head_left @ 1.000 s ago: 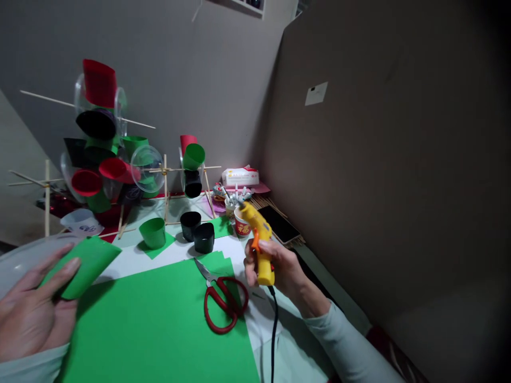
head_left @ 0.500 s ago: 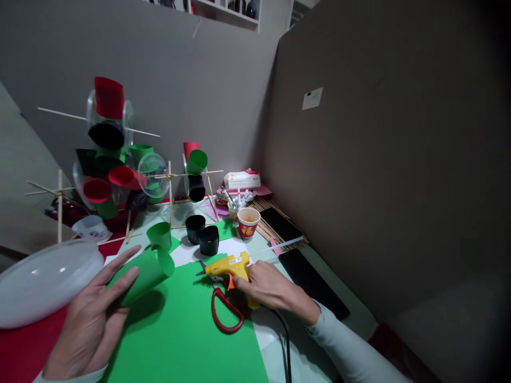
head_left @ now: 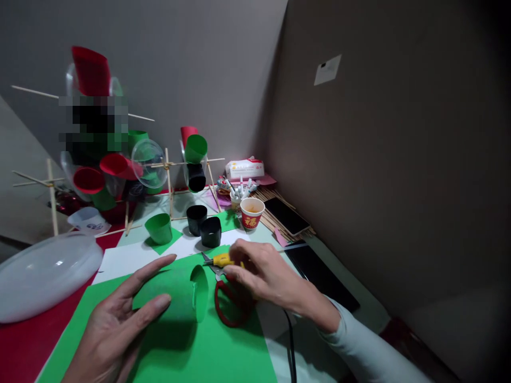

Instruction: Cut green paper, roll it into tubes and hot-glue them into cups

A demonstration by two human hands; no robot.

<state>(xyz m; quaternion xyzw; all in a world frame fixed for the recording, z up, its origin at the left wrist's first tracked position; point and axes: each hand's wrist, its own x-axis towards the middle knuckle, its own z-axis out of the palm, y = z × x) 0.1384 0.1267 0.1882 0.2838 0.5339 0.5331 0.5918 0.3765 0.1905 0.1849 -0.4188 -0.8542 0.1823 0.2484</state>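
Note:
My left hand (head_left: 115, 324) holds a rolled green paper cone (head_left: 179, 295) lying on its side over the big green paper sheet (head_left: 223, 354), fingers spread along it. My right hand (head_left: 259, 274) rests on the yellow glue gun (head_left: 221, 260), which lies flat on the sheet with its nozzle pointing left. Red-handled scissors (head_left: 229, 303) lie partly under that hand, just right of the cone's open mouth. The gun's black cord (head_left: 290, 346) runs toward me.
A stick frame with red, green and black paper cups (head_left: 120, 159) stands at the back left. Loose green (head_left: 159, 227) and black cups (head_left: 210, 232), a red paper cup (head_left: 251, 213), a clear dome lid (head_left: 43, 271), phones (head_left: 287, 215) and a cardboard wall (head_left: 379, 159) surround the sheet.
The right hand has brought the glue gun down from the air and laid it on the sheet. The left hand has carried the green cone rightward, close to the scissors.

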